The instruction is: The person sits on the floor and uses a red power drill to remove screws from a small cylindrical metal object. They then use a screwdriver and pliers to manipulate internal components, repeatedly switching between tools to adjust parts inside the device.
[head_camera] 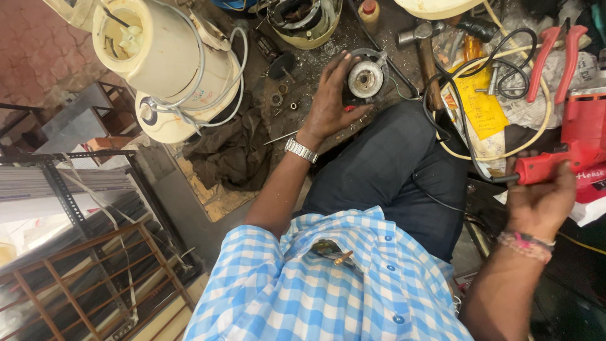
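**Workshop floor, seen from above: two hands, one motor part, one power tool**

Far left: one cream appliance body (167,69), lying on its side, with a grey cord looped round it. Just right of it, one dark rag (230,148) on the floor.

Centre: one left hand (331,101), a metal watch at the wrist, fingers spread and pressed down around one round metal motor part (365,79), steadying it rather than fully enclosing it. The part sits on the gritty floor just beyond the person's knee. A few small loose washers lie to its left.

Centre right: one hammer (426,53), one yellow paper sheet (480,104), black and cream cables coiled over it, one pair of red-handled pliers (555,53).

Right: one right hand (536,199), closed around the handle of one red power tool (577,142), held off to the side, well apart from the part.

Risks, as judged: the black cable (464,136) crosses the lap and could snag; the part is only pinned by fingers and could spin or slip; fingers lie close around it.
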